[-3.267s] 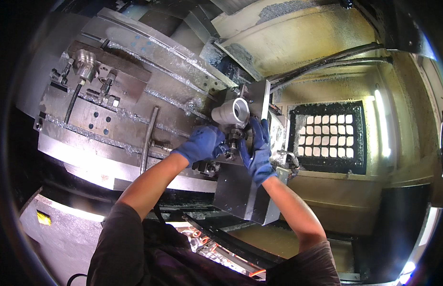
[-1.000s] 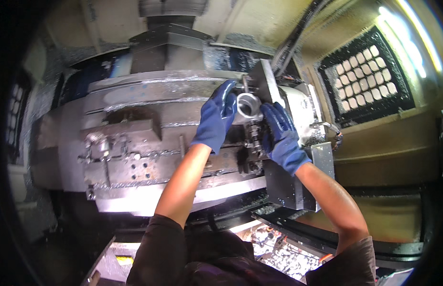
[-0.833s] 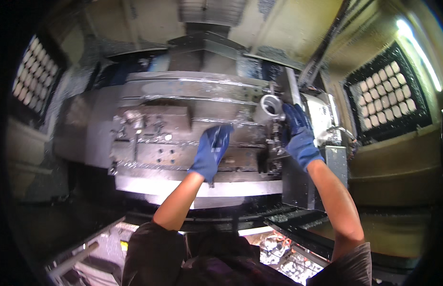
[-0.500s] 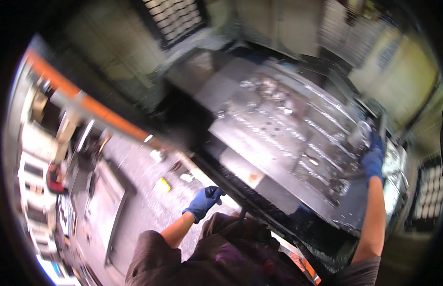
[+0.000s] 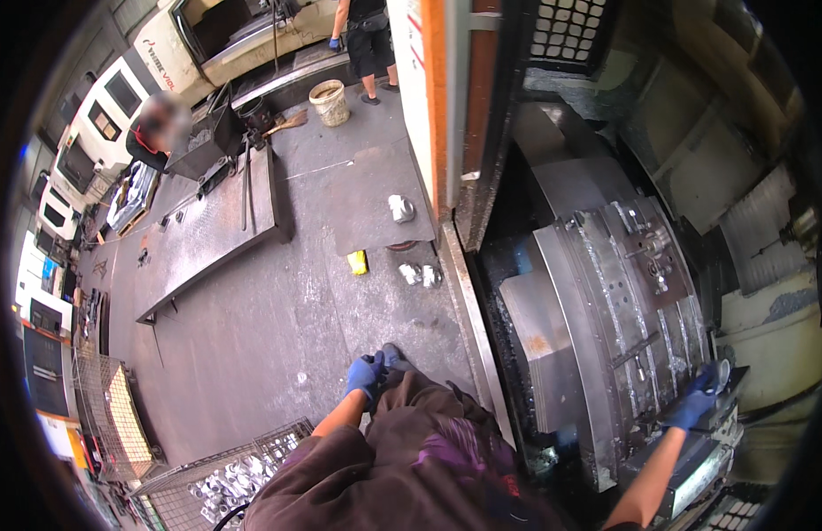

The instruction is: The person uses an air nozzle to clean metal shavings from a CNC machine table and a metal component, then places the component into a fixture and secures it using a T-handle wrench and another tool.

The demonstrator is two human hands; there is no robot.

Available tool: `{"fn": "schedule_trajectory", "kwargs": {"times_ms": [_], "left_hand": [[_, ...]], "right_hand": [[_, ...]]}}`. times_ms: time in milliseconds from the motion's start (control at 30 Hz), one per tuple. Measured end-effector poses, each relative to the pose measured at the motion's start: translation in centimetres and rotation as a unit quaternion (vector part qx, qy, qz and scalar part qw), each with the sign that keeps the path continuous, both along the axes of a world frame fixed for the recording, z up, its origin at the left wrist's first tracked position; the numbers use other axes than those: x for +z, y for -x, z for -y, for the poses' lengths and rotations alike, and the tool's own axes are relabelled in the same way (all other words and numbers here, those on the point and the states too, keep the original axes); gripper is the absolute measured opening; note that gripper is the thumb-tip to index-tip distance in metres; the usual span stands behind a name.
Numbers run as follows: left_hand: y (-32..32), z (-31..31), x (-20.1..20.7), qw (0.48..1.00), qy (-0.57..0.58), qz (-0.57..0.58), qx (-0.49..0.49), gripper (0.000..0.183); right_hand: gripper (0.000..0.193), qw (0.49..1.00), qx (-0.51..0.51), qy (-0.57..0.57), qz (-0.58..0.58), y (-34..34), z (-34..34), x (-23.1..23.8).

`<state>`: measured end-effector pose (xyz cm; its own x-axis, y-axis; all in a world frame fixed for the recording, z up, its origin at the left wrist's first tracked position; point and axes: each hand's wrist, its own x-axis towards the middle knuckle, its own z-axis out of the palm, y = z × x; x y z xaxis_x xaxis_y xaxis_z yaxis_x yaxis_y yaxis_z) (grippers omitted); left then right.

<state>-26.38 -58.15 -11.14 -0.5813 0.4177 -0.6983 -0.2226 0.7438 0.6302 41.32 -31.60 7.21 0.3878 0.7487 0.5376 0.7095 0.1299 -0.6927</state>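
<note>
My right hand (image 5: 694, 400), in a blue glove, reaches to the right end of the machine table (image 5: 584, 354). Its fingers are closed round a pale, round metal part (image 5: 722, 375) whose exact kind I cannot make out. The slotted table has metal shavings along its grooves, and a metal fixture (image 5: 660, 267) stands toward its far end. My left hand (image 5: 367, 373), also gloved in blue, hangs in front of my body above the floor. Its fingers are curled closed, and whatever may be inside them is hidden.
An orange-edged machine door frame (image 5: 436, 106) rises left of the table. Silvery metal parts (image 5: 400, 208) and a yellow object (image 5: 357, 262) lie on the floor. A low steel platform (image 5: 221, 217), a white bucket (image 5: 330, 103) and a wire basket (image 5: 185, 478) of metal parts stand around; two people are farther off.
My view has swung left, bringing more of the workshop floor into sight. The right hand still holds the round metal part at the table's end; the left hand stays closed near my body.
</note>
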Motion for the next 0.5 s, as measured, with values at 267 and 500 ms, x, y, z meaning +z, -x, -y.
{"fn": "schedule_trajectory", "kwargs": {"times_ms": [267, 500], "left_hand": [[11.7, -1.6, -5.0, 0.967, -0.013, -0.123, -0.222, 0.029], [25.2, 0.4, 0.4, 0.996, 0.027, -0.084, -0.012, 0.041]], "right_hand": [[0.019, 0.938, 0.158, 0.287, -0.116, 29.0, 5.3, -19.4], [0.017, 0.777, 0.251, 0.528, -0.234, 53.5, 1.8, -21.9]]}}
